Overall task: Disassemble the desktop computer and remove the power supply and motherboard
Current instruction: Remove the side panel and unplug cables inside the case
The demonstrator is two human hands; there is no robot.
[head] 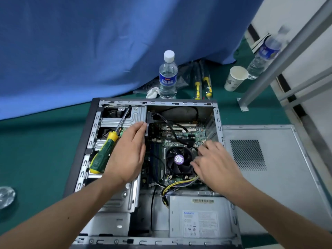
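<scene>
Both forearms reach in from the bottom edge over the open case [84,139], which lies on its side on a green mat [36,141]. Nearest the camera inside it sits the power supply [199,218], a grey box with a label, in the case's near right corner; yellow and black wires [177,186] run from it up to the motherboard [179,137], which lies flat on the case floor beyond it. A black cooler fan [179,159] with a purple sticker stands on the board.

The left hand [128,153] is released, fingers straight and together, its fingertips at the edge of the drive cage [116,121]. The right hand [213,162] rests by the fan with fingers bent down onto the board; whether they pinch anything I cannot tell, as the hand hides its own fingertips. A green and yellow screwdriver [106,151] lies on the drive cage, just beside the left hand, its shaft pointing away.

The removed side panel [269,159] lies flat on the mat, touching the case's right side. Behind the case stand a water bottle [168,74], crumpled white paper [152,92] and more yellow-handled tools [203,85]. A blue cloth [107,42] hangs across the back. To the right are a paper cup [235,78], tilted, contents unseen, a blurred second bottle [264,54] and a grey metal frame [269,72] against a white wall. At the left edge a shiny round object [6,196] is cut off and unclear.
</scene>
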